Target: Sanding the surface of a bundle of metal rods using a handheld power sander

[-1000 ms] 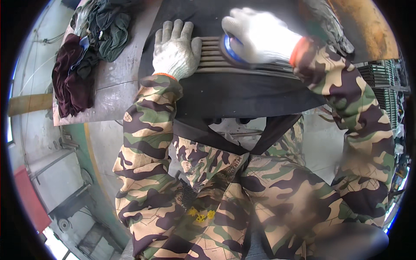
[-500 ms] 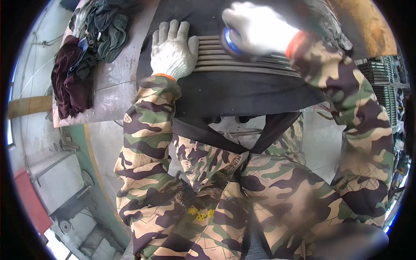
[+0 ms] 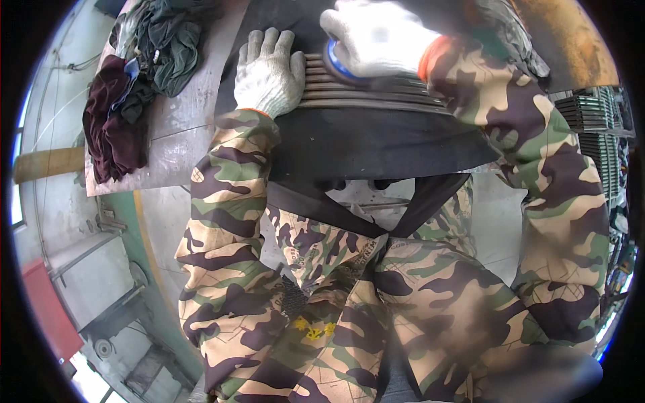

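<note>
Several thin metal rods (image 3: 376, 105) lie side by side, running left to right, on a black cloth (image 3: 383, 144). My left hand (image 3: 269, 75), in a white knitted glove, rests flat over their left ends with its fingers stretched out. My right hand (image 3: 379, 40), gloved the same way and a little blurred, is closed over a round pad with a blue edge (image 3: 339, 62). The pad sits on the rods just right of my left hand. My right hand hides most of its top, along with part of the rods.
Crumpled dark clothes (image 3: 161, 47) and a maroon cloth (image 3: 114, 127) lie on the grey table (image 3: 181, 124) at the left. Stacked metal rods (image 3: 598, 134) stand at the right, below a rusty brown sheet (image 3: 571, 40). Clear plastic (image 3: 514, 40) lies at the back right.
My right hand has moved left along the rods with the round pad, closer to my left hand. My left hand stays in place on the rod ends.
</note>
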The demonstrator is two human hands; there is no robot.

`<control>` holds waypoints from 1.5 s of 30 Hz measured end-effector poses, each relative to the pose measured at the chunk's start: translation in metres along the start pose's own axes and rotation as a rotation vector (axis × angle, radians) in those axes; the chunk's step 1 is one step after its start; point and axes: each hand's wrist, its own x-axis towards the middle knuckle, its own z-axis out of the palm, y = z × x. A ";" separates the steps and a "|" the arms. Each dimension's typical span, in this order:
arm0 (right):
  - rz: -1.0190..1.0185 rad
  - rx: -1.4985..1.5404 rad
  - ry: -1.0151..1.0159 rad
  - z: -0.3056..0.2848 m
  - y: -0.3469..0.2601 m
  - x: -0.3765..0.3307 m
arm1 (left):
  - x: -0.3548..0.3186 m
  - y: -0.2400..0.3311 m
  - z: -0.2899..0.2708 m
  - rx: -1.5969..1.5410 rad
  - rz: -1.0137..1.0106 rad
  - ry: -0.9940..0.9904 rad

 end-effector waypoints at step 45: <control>-0.013 0.039 0.005 -0.021 -0.007 -0.005 | -0.004 -0.003 -0.010 0.066 -0.035 -0.048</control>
